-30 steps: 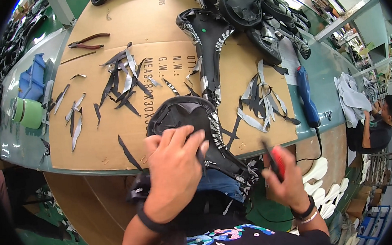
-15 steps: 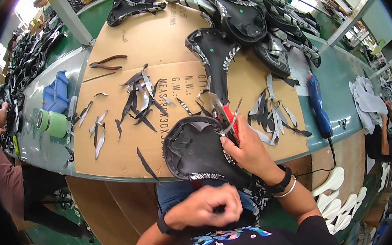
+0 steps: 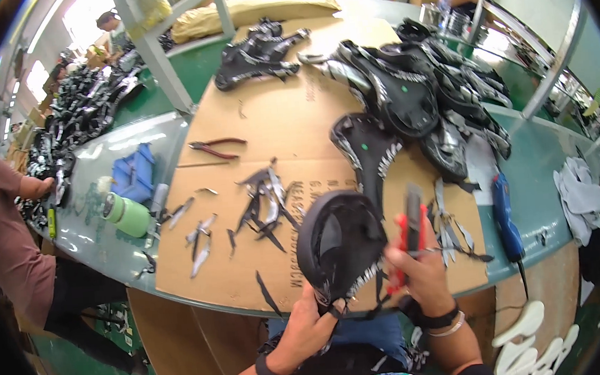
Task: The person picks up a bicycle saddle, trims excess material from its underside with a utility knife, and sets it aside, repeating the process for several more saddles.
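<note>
My left hand [image 3: 308,331] grips the narrow end of a black bicycle saddle [image 3: 342,233] with white-patterned edges, held tilted over the table's near edge with its hollow underside showing. My right hand [image 3: 423,273], just right of the saddle, is closed around a red utility knife [image 3: 413,228], its blurred blade end pointing up and apart from the saddle. A thin metal piece also shows by those fingers; its kind is unclear. Behind the held saddle lies another black saddle [image 3: 364,147] on the cardboard sheet [image 3: 214,265].
Trimmed black and grey strips [image 3: 266,204] lie on the cardboard, with red-handled pliers [image 3: 218,149] beyond. A saddle pile [image 3: 406,98] fills the far right. A blue corded tool [image 3: 505,220] lies right; a green jar [image 3: 126,215] stands left. A co-worker [image 3: 19,245] is at the left.
My left hand has taken hold of the saddle's narrow end, and the saddle is raised and tilted. My right hand with the knife has moved off it to the right. The view has shifted.
</note>
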A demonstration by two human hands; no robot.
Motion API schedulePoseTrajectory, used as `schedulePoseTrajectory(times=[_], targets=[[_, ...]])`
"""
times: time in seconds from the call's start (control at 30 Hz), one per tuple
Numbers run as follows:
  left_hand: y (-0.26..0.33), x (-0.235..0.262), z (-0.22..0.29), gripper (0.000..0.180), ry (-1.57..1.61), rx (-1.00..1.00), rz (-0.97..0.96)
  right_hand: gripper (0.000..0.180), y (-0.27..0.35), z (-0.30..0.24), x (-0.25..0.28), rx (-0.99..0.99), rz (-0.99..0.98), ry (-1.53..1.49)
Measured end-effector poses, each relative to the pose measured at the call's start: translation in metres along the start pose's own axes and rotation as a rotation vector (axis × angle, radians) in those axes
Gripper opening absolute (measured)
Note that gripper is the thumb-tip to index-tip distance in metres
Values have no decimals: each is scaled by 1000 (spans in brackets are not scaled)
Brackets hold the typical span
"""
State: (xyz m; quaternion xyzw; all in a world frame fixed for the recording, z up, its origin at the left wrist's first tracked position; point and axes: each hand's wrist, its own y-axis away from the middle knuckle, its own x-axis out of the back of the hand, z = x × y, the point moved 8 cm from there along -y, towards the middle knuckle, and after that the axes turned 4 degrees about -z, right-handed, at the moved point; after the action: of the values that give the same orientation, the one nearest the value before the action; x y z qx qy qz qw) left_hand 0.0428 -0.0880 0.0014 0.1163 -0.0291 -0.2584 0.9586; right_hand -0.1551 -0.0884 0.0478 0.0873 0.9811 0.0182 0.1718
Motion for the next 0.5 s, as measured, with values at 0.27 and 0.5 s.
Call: schedulePoseTrajectory(times=[0.27,0.5], targets=[[-44,37,60,33,331,358,-458,56,41,-76,142,-47,354,361],[-276,177,166,40,375,-369,-126,47,20,-12,92,-187,118,437]])
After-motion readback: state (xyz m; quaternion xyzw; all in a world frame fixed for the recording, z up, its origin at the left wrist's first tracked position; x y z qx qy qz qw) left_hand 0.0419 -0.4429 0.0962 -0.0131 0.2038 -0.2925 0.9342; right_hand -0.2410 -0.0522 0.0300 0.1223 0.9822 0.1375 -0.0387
